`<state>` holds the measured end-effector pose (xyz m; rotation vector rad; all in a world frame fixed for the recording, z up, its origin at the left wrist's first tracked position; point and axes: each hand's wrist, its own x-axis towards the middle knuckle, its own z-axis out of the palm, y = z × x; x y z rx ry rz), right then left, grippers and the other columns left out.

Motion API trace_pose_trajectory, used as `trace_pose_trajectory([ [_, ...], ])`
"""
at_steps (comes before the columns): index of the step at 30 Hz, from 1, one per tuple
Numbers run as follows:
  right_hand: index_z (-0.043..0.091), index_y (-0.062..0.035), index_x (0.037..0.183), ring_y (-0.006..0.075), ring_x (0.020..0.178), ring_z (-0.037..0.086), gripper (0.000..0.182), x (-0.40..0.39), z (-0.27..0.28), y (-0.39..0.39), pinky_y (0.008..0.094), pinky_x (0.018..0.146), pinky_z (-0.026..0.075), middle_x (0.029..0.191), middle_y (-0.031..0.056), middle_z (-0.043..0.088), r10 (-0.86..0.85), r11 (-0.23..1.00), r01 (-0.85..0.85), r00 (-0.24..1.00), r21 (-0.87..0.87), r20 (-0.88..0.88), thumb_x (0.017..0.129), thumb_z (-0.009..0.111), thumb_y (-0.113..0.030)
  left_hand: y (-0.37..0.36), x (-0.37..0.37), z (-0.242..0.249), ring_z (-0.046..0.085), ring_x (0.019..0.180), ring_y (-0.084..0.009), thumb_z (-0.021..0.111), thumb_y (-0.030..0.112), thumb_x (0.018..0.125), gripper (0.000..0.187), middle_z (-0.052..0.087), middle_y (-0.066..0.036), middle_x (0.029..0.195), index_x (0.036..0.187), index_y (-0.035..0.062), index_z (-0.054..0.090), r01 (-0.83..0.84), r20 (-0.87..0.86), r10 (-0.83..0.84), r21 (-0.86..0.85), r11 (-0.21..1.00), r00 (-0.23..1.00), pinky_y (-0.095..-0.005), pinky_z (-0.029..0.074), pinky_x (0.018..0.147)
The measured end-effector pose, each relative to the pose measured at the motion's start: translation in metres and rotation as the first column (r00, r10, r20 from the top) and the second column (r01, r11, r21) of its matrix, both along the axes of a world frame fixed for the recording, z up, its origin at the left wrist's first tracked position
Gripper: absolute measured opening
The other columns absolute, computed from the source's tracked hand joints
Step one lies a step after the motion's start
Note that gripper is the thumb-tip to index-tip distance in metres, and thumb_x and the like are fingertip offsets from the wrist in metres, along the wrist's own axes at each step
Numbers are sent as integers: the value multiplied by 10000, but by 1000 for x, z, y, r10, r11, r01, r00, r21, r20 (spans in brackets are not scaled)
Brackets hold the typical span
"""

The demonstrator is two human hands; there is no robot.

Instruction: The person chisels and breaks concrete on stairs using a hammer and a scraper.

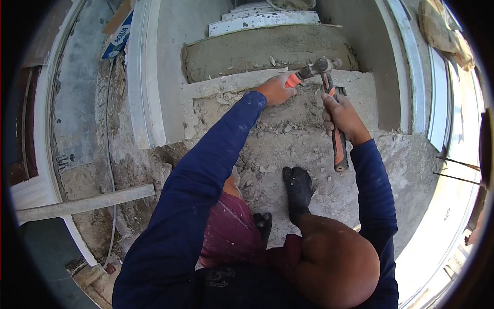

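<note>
My left hand [277, 90] is closed round the red-orange grip of a tool [294, 80] that points right, over the edge of a rough concrete step [226, 85]. My right hand [343, 117] is wrapped round the black and orange handle of a hammer [338, 149]. The metal hammer head [323, 65] is at the far end of that handle, right by the end of the left tool; whether they touch I cannot tell. Broken bits and dust lie on the step below both hands.
Higher steps with white risers [265, 21] rise ahead between two grey walls. A blue AQUA box [119, 38] is at the upper left, a wooden strip [87, 203] at the left. A dusty sack [443, 31] hangs at the upper right. My feet stand on rubble-strewn concrete.
</note>
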<state>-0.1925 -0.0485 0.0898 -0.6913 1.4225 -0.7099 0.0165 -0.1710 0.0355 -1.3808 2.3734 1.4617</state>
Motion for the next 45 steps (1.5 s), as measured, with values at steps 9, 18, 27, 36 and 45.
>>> trace_pose_trajectory([
  [9,473,-80,894,108,481,486,304,6,17,-3,279,437,440,664,9,498,-361,879,383,924,-285,128,1041,505,-344,7,2,11,555,1259,-339,663,395,922,789,573,-260,1340,1492,-43,337,-1,-7,1,28,1000,1000,-366,422,1048],
  [18,469,-86,889,111,474,476,309,-10,40,-2,302,427,454,642,13,483,-373,871,394,919,-293,127,1050,485,-350,4,4,-24,542,1272,-342,656,366,923,719,564,-260,1353,1462,-26,387,2,-27,-3,-10,1000,1000,-370,405,1068],
  [27,445,-73,857,117,436,468,289,3,3,33,296,416,423,611,12,479,59,993,-70,993,-99,-104,1043,512,-285,12,-2,-32,638,1084,-350,664,312,906,536,662,-220,1144,1329,25,502,-48,-101,36,-112,993,994,-400,482,936],
  [36,459,-70,872,122,428,487,259,15,-26,114,281,401,407,605,17,493,-248,967,244,967,-66,-64,1037,534,-256,38,42,16,626,786,-369,724,322,871,334,674,-176,849,950,13,627,-157,-121,129,-259,953,984,-422,501,761],
  [45,525,-22,856,273,523,544,277,20,-73,132,383,513,429,637,119,550,2,959,-150,853,-241,-521,986,599,-256,-1,89,20,613,1128,-319,772,340,820,441,637,-208,1206,1131,48,658,-308,15,364,-503,808,931,-425,500,939],
])
